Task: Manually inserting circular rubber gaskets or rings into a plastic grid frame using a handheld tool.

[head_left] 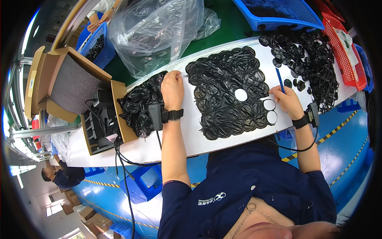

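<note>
A blue, thin pen-like stick (279, 79) stands up from my right hand (289, 102), whose fingers are closed around it beside the right edge of a block of black round pieces (227, 95). These flat, stringy pieces lie in close rows. White circles (241, 95) show at a few spots, one among the rows and others at the lower right corner. My left hand (172, 91) is at the right edge of a heap of black film-like bundles (145, 103). Its fingers are curled together; whatever they may grip is hidden. Both wrists wear black straps with small boxes and cables.
Loose black discs (306, 63) spread over the white table's right end, beside a red basket (342, 55). Blue baskets (280, 20) stand beyond. At left is an open cardboard box (63, 87) near black cables. Clear plastic bags (155, 32) lie behind; other people are nearby.
</note>
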### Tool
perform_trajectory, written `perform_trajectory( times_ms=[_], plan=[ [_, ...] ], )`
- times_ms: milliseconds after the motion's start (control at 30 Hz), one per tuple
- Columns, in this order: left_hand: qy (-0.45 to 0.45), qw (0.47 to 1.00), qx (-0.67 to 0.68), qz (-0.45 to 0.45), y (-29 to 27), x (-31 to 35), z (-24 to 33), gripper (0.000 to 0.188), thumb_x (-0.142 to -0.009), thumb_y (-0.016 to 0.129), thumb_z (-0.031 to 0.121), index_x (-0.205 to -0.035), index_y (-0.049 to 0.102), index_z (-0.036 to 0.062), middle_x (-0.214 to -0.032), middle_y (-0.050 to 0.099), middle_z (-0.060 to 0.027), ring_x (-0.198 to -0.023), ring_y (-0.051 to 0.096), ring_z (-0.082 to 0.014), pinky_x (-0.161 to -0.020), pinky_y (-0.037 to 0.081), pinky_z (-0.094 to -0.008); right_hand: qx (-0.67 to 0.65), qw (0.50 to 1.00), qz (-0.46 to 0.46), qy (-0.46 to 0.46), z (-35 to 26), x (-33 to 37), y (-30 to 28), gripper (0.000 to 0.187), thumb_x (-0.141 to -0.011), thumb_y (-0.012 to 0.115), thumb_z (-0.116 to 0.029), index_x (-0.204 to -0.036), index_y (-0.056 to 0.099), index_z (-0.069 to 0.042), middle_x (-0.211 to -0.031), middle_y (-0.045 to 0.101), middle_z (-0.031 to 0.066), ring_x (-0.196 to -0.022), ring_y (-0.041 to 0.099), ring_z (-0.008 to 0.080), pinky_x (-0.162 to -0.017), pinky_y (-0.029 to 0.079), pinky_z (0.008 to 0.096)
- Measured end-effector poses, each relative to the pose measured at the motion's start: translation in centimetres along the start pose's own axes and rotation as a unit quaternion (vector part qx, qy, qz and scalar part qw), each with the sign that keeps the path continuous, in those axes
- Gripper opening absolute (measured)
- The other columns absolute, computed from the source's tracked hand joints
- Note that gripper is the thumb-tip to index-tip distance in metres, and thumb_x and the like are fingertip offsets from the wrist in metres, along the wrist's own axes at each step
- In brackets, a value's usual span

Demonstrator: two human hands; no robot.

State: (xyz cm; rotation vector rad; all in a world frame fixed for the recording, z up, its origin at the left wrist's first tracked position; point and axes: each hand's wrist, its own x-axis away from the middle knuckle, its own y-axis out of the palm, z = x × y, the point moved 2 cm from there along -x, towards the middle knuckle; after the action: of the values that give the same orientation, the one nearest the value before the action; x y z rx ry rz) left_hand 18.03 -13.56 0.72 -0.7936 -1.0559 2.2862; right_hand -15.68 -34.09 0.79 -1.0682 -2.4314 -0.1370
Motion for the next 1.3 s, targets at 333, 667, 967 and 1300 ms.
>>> perform_trajectory(
  times_ms=[333, 667, 967, 1300],
  plan=[
    [0.212, 0.970, -0.116, 0.032, -0.5, 3.6, 4.0, 0.024, -0.089, 0.059, 0.009, -0.111, 0.065, 0.0016, -0.108, 0.066, -0.0126, -0.104, 0.060, -0.0314, -0.088, 0.047, -0.0432, 0.000, 1.000, -0.002, 0.005, -0.2, 0.4, -0.1, 0.019, -0.095, 0.061, -0.021, -0.096, 0.066, -0.004, -0.065, 0.053, -0.0054, -0.040, 0.031, -0.0009, -0.036, 0.019, 0.0185],
    [0.198, 0.964, -0.175, 0.005, -0.3, 2.7, 2.7, 0.030, -0.094, 0.053, 0.012, -0.121, 0.061, 0.0015, -0.123, 0.062, -0.0149, -0.115, 0.057, -0.0317, -0.097, 0.044, -0.0418, 0.011, 1.000, -0.005, -0.013, 0.1, 0.2, -0.3, 0.019, -0.096, 0.058, -0.021, -0.098, 0.066, -0.004, -0.066, 0.052, -0.0065, -0.040, 0.031, -0.0008, -0.036, 0.019, 0.0190],
    [0.158, 0.985, -0.070, 0.002, -2.0, 6.3, 2.8, 0.031, -0.091, 0.057, 0.010, -0.121, 0.060, 0.0012, -0.122, 0.062, -0.0151, -0.119, 0.055, -0.0325, -0.099, 0.042, -0.0470, 0.014, 1.000, 0.005, 0.000, -0.1, 0.6, -0.3, 0.021, -0.092, 0.063, -0.025, -0.098, 0.069, -0.006, -0.067, 0.053, -0.0078, -0.046, 0.034, -0.0004, -0.042, 0.023, 0.0180],
    [0.188, 0.960, -0.153, -0.143, -2.5, 12.6, 8.0, 0.040, -0.092, 0.060, 0.017, -0.130, 0.056, 0.0060, -0.138, 0.053, -0.0089, -0.133, 0.044, -0.0288, -0.110, 0.029, -0.0535, 0.126, 0.985, 0.060, -0.099, -0.5, 0.8, 0.4, 0.026, -0.091, 0.060, -0.023, -0.102, 0.072, -0.002, -0.073, 0.061, -0.0015, -0.063, 0.053, 0.0061, -0.057, 0.041, 0.0216]
  ],
)
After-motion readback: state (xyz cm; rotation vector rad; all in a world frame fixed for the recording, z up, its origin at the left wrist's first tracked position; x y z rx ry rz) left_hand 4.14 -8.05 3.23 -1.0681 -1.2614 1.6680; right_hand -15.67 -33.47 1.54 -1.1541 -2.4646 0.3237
